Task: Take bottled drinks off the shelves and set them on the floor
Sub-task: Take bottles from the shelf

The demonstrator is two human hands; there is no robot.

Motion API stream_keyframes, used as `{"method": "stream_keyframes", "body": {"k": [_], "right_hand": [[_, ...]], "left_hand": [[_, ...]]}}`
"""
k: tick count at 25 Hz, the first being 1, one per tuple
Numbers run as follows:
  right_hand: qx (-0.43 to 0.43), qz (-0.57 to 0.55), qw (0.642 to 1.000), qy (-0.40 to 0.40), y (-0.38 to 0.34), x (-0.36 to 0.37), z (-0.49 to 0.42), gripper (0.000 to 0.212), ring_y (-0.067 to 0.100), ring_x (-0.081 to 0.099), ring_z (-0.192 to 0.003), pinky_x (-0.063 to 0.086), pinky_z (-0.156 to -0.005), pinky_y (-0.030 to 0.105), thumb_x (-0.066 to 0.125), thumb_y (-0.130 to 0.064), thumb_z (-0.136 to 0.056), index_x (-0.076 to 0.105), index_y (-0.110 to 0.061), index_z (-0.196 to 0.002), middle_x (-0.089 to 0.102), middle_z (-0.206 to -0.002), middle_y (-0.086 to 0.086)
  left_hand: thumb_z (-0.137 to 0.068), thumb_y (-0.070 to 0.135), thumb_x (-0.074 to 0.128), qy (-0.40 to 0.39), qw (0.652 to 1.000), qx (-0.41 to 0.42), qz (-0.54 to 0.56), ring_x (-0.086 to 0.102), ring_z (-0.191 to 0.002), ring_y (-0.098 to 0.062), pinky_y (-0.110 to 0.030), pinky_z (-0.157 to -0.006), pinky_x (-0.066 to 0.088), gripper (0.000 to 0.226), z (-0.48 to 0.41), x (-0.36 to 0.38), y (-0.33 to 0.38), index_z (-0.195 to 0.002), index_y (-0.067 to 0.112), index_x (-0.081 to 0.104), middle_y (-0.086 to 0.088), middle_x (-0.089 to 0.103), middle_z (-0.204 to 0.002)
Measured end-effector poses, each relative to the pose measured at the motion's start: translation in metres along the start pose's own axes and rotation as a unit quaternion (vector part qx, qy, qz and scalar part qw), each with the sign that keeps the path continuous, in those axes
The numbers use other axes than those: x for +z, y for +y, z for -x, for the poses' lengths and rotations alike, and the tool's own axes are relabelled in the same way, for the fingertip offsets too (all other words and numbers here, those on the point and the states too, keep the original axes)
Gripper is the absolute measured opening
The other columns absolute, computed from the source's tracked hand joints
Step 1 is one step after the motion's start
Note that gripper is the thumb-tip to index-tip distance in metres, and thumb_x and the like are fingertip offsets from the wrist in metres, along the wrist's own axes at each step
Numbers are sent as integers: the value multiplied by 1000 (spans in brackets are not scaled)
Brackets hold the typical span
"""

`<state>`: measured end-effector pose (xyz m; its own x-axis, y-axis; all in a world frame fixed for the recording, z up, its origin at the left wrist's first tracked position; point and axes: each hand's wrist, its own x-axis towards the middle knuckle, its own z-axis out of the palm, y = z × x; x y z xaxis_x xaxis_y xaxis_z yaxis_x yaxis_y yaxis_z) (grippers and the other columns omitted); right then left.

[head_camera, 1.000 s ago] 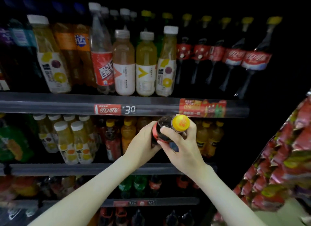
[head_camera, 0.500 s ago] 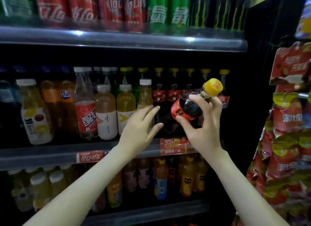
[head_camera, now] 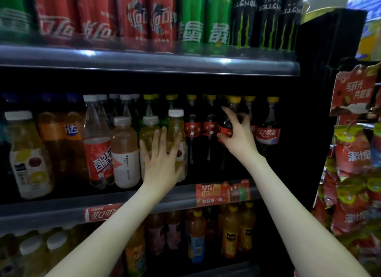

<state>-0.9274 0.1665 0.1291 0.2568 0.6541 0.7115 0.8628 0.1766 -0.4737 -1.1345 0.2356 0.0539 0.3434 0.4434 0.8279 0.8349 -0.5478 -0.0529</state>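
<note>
Cola bottle (head_camera: 225,126), held tilted in air before shelf (head_camera: 61,207) half a second ago, now in cola row on it. Right hand (head_camera: 240,137) fingers grasp its shoulder. Left hand (head_camera: 162,160) fingers released, flat on juice bottle (head_camera: 176,128). Floor step apparently not begun.

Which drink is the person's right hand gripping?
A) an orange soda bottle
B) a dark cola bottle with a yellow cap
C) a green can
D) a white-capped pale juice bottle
B: the right hand curls its fingers and thumb round the dark, yellow-capped cola bottle.
</note>
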Motion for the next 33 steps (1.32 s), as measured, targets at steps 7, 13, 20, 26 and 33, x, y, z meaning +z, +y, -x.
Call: {"method": "stream_keyframes", "body": {"k": [7,13,20,26,33], "right_hand": [[-26,282,958,-38,29,29,13,104,38,-4,-145,-6,-115,58,67,-32,-87,-15,-39,-149,-21,-155,19],[-66,241,967,43,13,41,25,92,34,-7,-146,-8,-114,55,62,-34,-90,-5,-28,-153,-10,-158,20],[45,-220,964,-143,-39,120,42,100,17,40,-133,39,-108,37,78,-41,-70,19,-27,-150,42,-144,1],[65,-224,972,-39,-31,117,52,67,16,57,-110,51,-92,36,82,-25,-70,48,-18,-126,58,-121,3],[-137,-291,947,-25,-59,73,132,64,21,58,-113,47,-96,28,83,-24,-72,52,3,-120,59,-118,11]], "left_hand": [[-84,49,53,21,999,19,-22,10,-142,-38,-59,-110,-4,76,-6,9,0,-149,17,28,-23,26,-152],[-88,44,36,24,999,22,-18,10,-142,-36,-57,-112,-4,67,-2,6,-5,-148,18,26,-21,27,-151],[-81,19,51,32,997,-15,-69,19,-140,-37,-59,-110,3,65,35,-9,-40,-144,14,34,-24,30,-149],[-85,13,55,11,998,-53,42,22,-140,-32,-56,-113,13,66,88,-31,-46,-146,14,32,-20,31,-149],[-93,26,56,17,968,-37,247,27,-140,-27,-43,-113,28,64,167,-43,-16,-143,2,24,-12,26,-149]]}}
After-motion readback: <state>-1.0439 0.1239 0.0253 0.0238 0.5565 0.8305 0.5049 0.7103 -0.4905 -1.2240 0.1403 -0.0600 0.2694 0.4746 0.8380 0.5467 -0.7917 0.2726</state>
